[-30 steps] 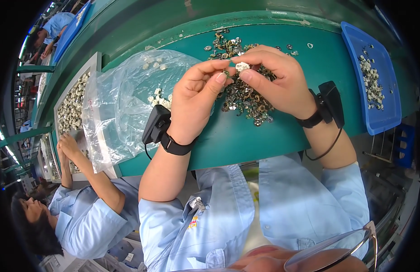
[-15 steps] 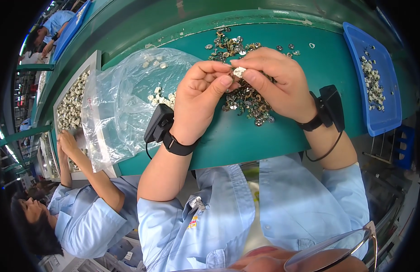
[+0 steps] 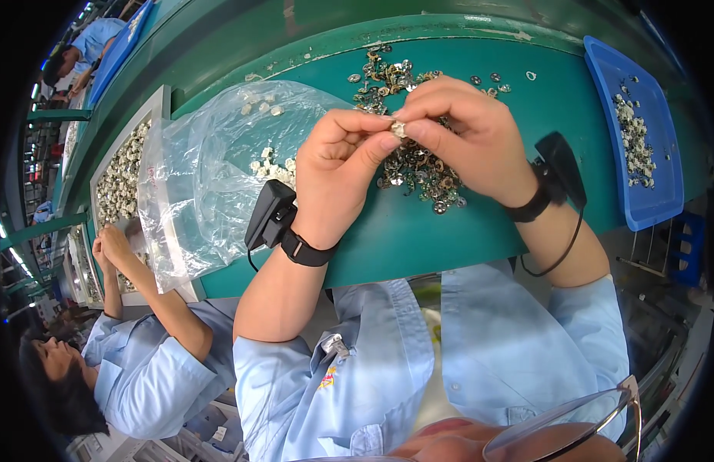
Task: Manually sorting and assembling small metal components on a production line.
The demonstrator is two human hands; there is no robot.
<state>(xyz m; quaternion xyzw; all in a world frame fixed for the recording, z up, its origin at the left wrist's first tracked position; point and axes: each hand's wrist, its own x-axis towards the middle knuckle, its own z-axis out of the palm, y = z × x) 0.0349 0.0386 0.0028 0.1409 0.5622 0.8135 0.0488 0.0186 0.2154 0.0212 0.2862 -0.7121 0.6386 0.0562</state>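
A small off-white part is pinched between the fingertips of both hands, above the middle of the green table. My left hand is closed on it from the left, thumb and forefinger together. From the right, my right hand grips the same part with thumb and fingers. Fingertips cover most of it, so its exact kind cannot be made out. Behind and below the hands lies a heap of small round metal pieces, silvery and brownish. Left of my left hand, several white parts rest on a clear plastic bag.
At the right stands a blue tray with small whitish parts in it. A pale-framed tray full of similar parts lies at the left, where a co-worker's hands are busy. A raised green ledge runs along the table's far side.
My hands have drawn closer together around the small part, which has shifted slightly left and down and is now more covered by fingers. The heap appears unchanged.
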